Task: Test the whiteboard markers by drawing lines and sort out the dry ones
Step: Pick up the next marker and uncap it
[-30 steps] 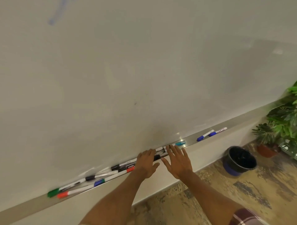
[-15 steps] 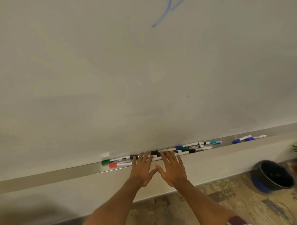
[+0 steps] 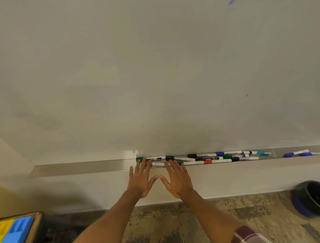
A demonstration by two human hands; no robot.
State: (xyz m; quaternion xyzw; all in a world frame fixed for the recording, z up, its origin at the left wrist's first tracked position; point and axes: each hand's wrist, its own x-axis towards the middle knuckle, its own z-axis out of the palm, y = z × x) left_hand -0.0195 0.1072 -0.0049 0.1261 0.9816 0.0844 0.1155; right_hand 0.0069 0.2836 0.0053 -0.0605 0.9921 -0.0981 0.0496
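Several whiteboard markers (image 3: pixel 207 158) with green, black, red, blue and teal caps lie in a row on the metal tray (image 3: pixel 78 167) under the whiteboard (image 3: pixel 155 78). My left hand (image 3: pixel 141 178) is flat with straight, spread fingers, its fingertips over the green-capped marker (image 3: pixel 139 159) at the row's left end. My right hand (image 3: pixel 177 179) is flat beside it, fingertips at the tray's front edge over a red-banded marker (image 3: pixel 207 162). The two thumbs nearly touch. Two blue-capped markers (image 3: pixel 297 153) lie apart at the far right of the tray.
A dark round bin (image 3: pixel 308 197) stands on the patterned floor at the right. A cardboard box (image 3: pixel 19 227) with blue and yellow contents sits at the bottom left. A blue ink stroke (image 3: pixel 231 2) shows at the whiteboard's top right.
The view has swung left, so the markers and bin sit further right. Both hands have slid left along the tray to the row's left end, staying flat.
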